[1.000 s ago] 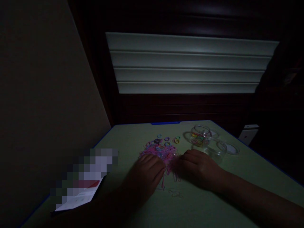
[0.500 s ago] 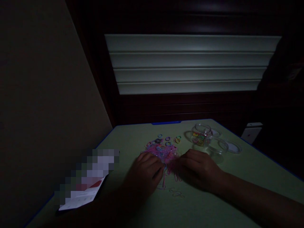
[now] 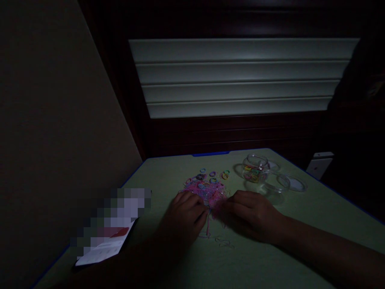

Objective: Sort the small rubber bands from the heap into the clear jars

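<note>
A loose pile of small elastic hair bands, mostly pink, lies on the table between my hands. At its near left edge, my left hand is closed, thumb and fingers pinched on hair bands; a thin pink strand shows below its fingertips. My right hand is also closed at the pile's right side, its fingertips among pink bands and slightly smeared. What exactly lies between those fingertips is hard to see in the dim light. A few thin bands lie apart, nearer to me.
Thicker coloured hair ties sit along the pile's far edge. Right of it stand a clear jar with coloured ties inside and a second clear jar, with a clear lid beside it. A device with a lit screen lies left.
The pink loops below my right fingertips have been drawn in toward the pile and show less. Both hands stay in nearly the same place; the view has shifted slightly.
</note>
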Available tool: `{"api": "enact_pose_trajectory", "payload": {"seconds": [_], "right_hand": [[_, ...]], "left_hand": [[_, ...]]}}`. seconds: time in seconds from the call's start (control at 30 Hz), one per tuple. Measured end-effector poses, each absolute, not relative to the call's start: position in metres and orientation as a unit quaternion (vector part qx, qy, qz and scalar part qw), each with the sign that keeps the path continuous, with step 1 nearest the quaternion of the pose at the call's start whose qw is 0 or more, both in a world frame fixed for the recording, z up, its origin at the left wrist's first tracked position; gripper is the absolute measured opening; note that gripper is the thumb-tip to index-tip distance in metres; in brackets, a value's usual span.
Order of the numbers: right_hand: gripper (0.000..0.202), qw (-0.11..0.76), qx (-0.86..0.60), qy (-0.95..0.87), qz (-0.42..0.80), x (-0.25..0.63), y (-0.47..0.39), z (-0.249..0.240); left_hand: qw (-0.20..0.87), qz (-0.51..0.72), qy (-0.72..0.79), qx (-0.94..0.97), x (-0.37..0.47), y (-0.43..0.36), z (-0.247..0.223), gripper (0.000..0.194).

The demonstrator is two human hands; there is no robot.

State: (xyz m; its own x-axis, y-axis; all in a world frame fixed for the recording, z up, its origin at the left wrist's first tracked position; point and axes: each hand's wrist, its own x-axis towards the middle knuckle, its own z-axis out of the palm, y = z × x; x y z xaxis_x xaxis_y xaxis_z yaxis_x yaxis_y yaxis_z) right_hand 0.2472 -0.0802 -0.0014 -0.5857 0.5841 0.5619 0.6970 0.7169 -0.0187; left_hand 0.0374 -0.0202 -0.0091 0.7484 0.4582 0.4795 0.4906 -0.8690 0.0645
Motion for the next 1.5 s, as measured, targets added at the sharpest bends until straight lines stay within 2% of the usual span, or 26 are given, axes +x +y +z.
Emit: {"api": "enact_pose_trajectory", "payload": {"seconds": [0.77, 1.07, 1.27, 1.5], "right_hand": [[0.015, 0.279, -0.364, -0.882, -0.110, 0.248, -0.079, -0.002], [0.017, 0.269, -0.368, -0.883, -0.107, 0.248, -0.080, -0.001], [0.016, 0.290, -0.384, -0.875, -0.060, 0.247, -0.080, -0.002], [0.018, 0.378, -0.441, -0.812, 0.057, 0.239, -0.086, 0.004]], "left_hand": [[-0.022, -0.317, -0.281, -0.906, 0.036, -0.009, -0.019, 0.007], [-0.023, -0.316, -0.272, -0.909, 0.039, -0.012, -0.013, 0.011], [-0.033, -0.322, -0.247, -0.914, 0.037, -0.014, -0.011, 0.013], [-0.073, -0.364, -0.215, -0.903, 0.038, -0.015, -0.014, 0.013]]}}
